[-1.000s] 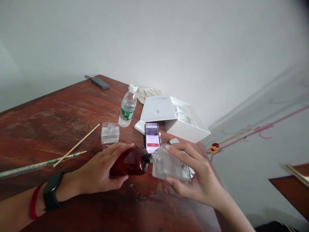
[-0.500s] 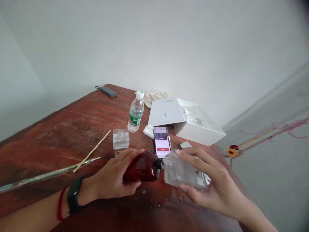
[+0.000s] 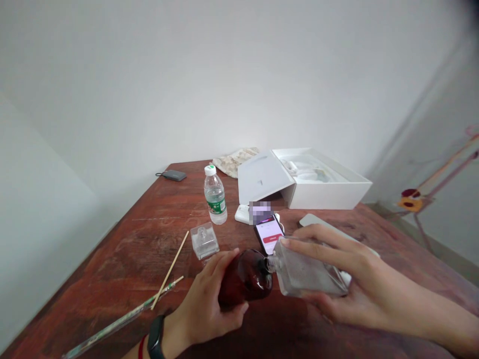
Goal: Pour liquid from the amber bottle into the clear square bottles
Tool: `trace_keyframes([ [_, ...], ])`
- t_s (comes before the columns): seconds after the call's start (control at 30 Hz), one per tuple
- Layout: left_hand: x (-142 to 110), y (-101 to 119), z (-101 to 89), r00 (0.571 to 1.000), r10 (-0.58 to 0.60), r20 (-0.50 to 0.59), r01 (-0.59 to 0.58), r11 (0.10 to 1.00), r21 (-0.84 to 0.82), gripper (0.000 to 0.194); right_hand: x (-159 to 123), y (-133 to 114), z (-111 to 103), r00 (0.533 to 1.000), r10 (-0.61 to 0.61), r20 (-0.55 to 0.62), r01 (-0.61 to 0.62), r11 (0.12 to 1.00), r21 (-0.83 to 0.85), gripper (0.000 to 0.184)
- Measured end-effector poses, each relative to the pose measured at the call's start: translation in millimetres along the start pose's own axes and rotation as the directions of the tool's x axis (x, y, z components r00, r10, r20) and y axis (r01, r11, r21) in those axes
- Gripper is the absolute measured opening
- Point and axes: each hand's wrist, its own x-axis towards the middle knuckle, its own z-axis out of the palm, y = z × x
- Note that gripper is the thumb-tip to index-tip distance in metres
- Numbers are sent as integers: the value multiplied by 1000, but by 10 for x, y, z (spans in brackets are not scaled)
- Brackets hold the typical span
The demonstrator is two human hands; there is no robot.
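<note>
Near the front of the table, my left hand (image 3: 213, 299) is closed around a dark brown bottle (image 3: 249, 276). The bottle lies on its side in the grip, its black neck facing right. My right hand (image 3: 344, 274) grips a clear square glass bottle (image 3: 303, 269), tipped sideways with its neck to the left. The two necks meet mouth to mouth; I cannot make out liquid passing between them. Beyond my left hand stands a clear square glass piece (image 3: 204, 242) with a small knob on top.
A water bottle (image 3: 216, 197) stands behind the glass piece. A phone (image 3: 270, 234) lies past the two necks, beside a white device (image 3: 242, 214). An open white box (image 3: 325, 194) sits back right. Chopsticks (image 3: 170, 271) lie at left, a grey power bank (image 3: 174, 175) and cloth (image 3: 235, 160) farther back.
The view has shifted, so the table objects sit lower in it. Both hands still hold their bottles neck to neck, and the brown bottle's neck now appears turned slightly more away from me.
</note>
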Motion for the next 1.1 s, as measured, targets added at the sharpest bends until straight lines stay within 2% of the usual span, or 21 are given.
trace_keyframes([
  [0.4,15,22,-22,1000,-2,1,2,1000,10,91,-7,5,11,1000,7,2,-8,1000,30,63],
  [1.1,25,34,-31,1000,5,13,-5,1000,16,92,-10,12,-17,1000,-20,23,20,1000,10,58],
])
